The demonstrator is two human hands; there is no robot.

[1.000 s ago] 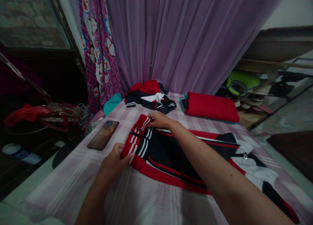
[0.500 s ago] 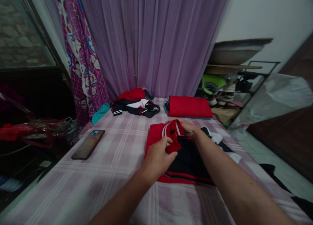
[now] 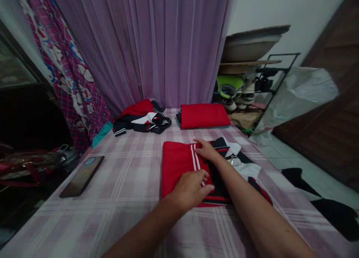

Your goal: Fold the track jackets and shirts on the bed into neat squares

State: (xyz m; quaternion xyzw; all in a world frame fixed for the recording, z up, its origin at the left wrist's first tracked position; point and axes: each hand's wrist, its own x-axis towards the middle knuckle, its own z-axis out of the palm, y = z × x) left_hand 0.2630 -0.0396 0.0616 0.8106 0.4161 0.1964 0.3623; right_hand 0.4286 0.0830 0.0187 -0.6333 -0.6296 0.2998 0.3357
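A red, navy and white jacket lies on the bed in front of me, partly folded. Its red ribbed band with two white stripes now runs flat across the fold. My left hand rests on the near end of that band, fingers stretched and thumb apart. At the band's far end, my right hand lies with its fingers spread over the cloth. The jacket's white and navy part, with a shiny zip near the collar, extends to the right beneath my right forearm.
Farther back are a folded red stack and a crumpled red and navy jacket. A phone lies at the left on the checked bedsheet. Purple curtains hang behind, and a shoe rack stands right of the bed.
The striped band, raised and curled between my hands before, now lies flat on the jacket. Both hands have loosened and spread on it. The view has turned slightly right.
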